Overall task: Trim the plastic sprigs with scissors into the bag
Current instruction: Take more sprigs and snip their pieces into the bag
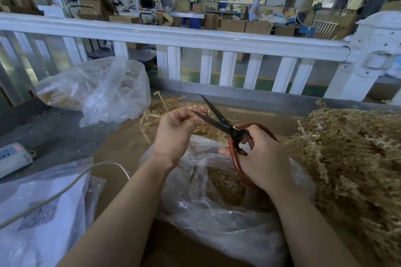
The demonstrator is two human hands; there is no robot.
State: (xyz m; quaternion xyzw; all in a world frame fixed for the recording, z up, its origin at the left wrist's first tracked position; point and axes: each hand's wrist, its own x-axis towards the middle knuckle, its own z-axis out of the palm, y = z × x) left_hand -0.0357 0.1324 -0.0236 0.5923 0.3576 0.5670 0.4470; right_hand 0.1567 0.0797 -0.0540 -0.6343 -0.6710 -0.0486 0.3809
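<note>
Our left hand (pixel 175 134) pinched a sprig (pixel 200 109), our right hand (pixel 262 158) gripped open scissors (pixel 219 120); the bag (pixel 217 208) held trimmings, a big pile (pixel 351 154) remained.

Counts at the trimming bench

Two hands: the left hand (pixel 175 134) and the right hand (pixel 260 158), which grips the one pair of scissors (pixel 219 120). Three clear plastic bags: one open bag (pixel 217 212) directly below the grip, one bag (pixel 97 91) up and left of it, one flat printed bag (pixel 43 212) far left. One power strip (pixel 13 157). Plastic sprigs (pixel 351 158) right of the grip, too many to count.
</note>
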